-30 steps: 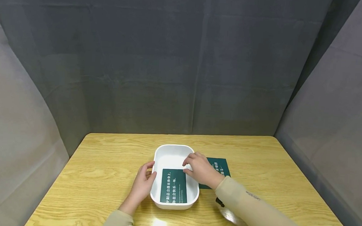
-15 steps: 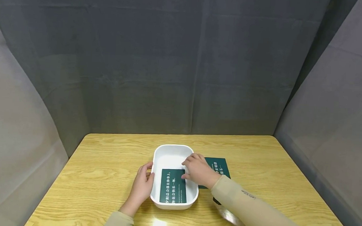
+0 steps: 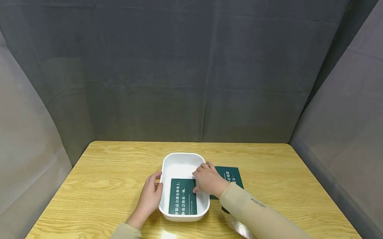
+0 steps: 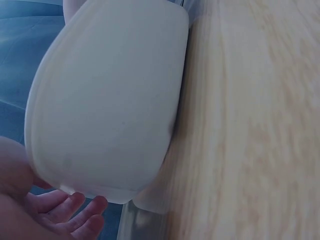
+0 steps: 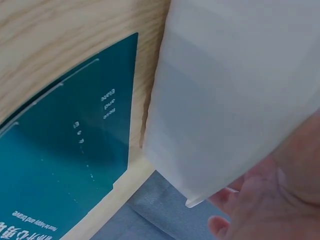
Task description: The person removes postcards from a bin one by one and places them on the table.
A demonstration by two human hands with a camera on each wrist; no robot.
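Head view: second green card point(image 3: 232, 175) lies beside white tray point(image 3: 180, 161).

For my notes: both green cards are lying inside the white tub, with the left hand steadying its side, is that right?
Not quite: the head view shows only one green card inside the white tub; the other card lies on the table beside it. The left hand does steady its side.
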